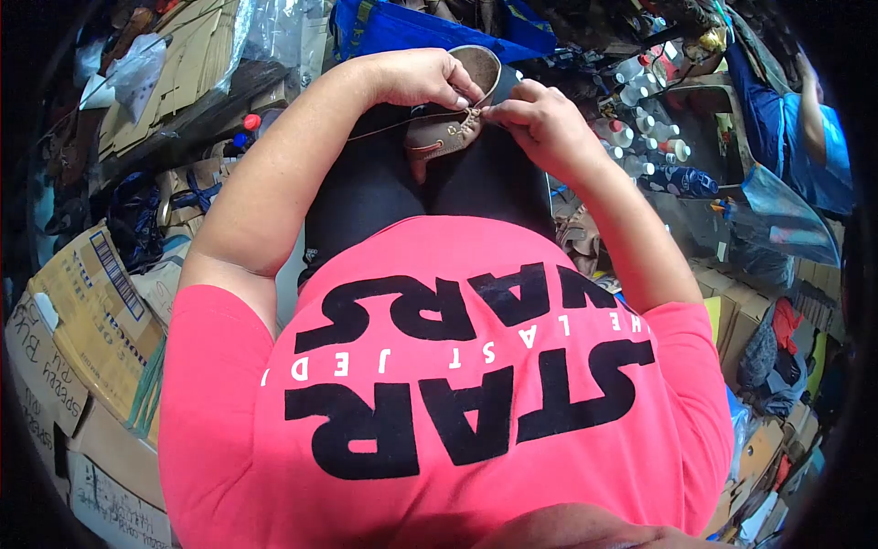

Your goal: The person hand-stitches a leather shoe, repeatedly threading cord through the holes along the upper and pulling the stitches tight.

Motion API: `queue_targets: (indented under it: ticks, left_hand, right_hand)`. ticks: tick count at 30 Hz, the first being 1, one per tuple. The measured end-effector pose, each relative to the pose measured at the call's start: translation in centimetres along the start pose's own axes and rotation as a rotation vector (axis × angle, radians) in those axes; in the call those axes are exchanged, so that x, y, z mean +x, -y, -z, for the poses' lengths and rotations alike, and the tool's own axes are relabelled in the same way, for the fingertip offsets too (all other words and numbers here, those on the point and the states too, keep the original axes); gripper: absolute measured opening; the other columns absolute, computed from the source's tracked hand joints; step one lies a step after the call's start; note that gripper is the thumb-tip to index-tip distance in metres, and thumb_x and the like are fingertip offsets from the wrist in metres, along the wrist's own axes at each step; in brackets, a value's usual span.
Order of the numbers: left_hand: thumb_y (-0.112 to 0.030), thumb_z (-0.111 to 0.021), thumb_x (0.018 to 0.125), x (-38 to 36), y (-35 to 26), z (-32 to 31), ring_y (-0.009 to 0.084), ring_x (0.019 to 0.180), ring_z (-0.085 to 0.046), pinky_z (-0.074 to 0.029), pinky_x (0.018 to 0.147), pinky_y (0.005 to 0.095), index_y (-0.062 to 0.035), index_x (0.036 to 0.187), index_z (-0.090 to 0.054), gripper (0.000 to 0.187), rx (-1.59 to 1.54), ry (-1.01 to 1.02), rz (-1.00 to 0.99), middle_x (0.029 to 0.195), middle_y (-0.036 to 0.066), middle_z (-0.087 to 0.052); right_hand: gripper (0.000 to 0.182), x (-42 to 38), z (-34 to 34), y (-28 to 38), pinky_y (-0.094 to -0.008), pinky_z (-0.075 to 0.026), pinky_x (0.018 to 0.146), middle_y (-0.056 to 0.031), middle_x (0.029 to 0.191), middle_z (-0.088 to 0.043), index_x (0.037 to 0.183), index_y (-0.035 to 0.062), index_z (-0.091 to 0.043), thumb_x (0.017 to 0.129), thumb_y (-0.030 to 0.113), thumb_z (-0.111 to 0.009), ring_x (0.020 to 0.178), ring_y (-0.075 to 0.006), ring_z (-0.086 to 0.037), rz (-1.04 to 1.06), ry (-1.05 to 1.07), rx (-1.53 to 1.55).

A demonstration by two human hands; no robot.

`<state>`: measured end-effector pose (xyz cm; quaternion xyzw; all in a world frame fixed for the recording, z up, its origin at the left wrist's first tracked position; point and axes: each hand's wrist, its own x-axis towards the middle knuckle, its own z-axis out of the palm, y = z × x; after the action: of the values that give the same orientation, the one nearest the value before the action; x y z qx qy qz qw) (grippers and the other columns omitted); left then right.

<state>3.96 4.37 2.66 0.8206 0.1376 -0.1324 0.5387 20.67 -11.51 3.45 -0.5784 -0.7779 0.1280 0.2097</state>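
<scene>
A brown leather shoe (448,137) lies over my lap between my thighs, its opening towards the far side and its lighter lining showing. Tan lacing crosses its front, and a thin cord (389,128) trails off to the left. My left hand (422,79) is closed at the shoe's edge, with thumb and fingers pinched by the lacing. From the other side my right hand (546,121) pinches the cord right at the lacing. The fingertips hide exactly how the cord is gripped.
A blue bag (402,29) stands beyond the shoe. Several plastic bottles (640,128) with caps lie to the right. Flattened cardboard (174,69) is stacked at far left, and marked cardboard boxes (91,311) are nearer. Clothes (777,357) are heaped at right.
</scene>
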Motion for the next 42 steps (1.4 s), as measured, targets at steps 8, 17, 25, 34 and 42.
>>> queue_targets:
  ticks: [8,17,25,34,42]
  left_hand:
    - [0.0,-0.068,0.071,0.4,-1.1,0.4,0.0118,0.081,-0.06,-0.048,0.077,0.0297,-0.001,0.102,-0.065,0.03,0.085,-0.053,-0.05,0.089,0.003,-0.068]
    - [-0.007,-0.074,0.066,1.1,1.5,-0.4,0.0244,0.095,-0.06,-0.048,0.084,0.035,-0.0059,0.103,-0.062,0.039,0.393,-0.497,-0.198,0.096,0.011,-0.061]
    - [-0.014,-0.063,0.083,-9.9,-0.1,-3.9,0.0159,0.089,-0.059,-0.046,0.082,0.0301,-0.0031,0.116,-0.056,0.035,0.031,-0.475,0.148,0.091,0.009,-0.064]
    - [-0.034,-0.048,0.096,-12.7,2.2,-0.4,0.016,0.083,-0.057,-0.045,0.08,0.0297,-0.0034,0.075,-0.055,0.038,-0.4,-0.778,0.082,0.083,0.006,-0.059]
    - [-0.03,-0.04,0.098,-6.6,1.6,-0.7,0.0246,0.087,-0.056,-0.042,0.091,0.0409,-0.0112,0.063,-0.039,0.04,-1.628,-0.584,-0.473,0.072,0.006,-0.054]
  right_hand:
    - [0.011,3.4,1.8,2.9,-0.0398,-0.045,0.073,-0.0122,0.086,-0.062,0.08,0.0066,-0.067,0.076,0.009,-0.057,0.081,-0.0269,-0.062,0.115,0.303,-0.387]
    - [0.01,3.0,-1.3,0.4,-0.0363,-0.051,0.071,-0.0161,0.087,-0.064,0.083,0.0098,-0.07,0.076,0.015,-0.064,0.083,-0.0295,-0.063,-0.089,0.139,-0.017]
    - [0.025,0.0,0.1,-1.4,-0.0287,-0.041,0.081,-0.0053,0.094,-0.054,0.095,0.0033,-0.065,0.082,0.025,-0.069,0.091,-0.0134,-0.051,-0.407,0.147,0.546]
    - [0.038,0.4,-4.0,-6.0,-0.0322,-0.048,0.075,-0.0105,0.089,-0.062,0.083,0.0001,-0.062,0.096,0.033,-0.048,0.081,-0.0205,-0.059,-0.79,-0.656,1.287]
    - [0.047,-0.7,-2.9,-4.0,-0.0334,-0.038,0.064,0.0003,0.059,-0.036,0.064,0.0114,-0.041,0.099,0.043,-0.035,0.052,-0.0137,-0.032,-0.687,-0.439,2.219]
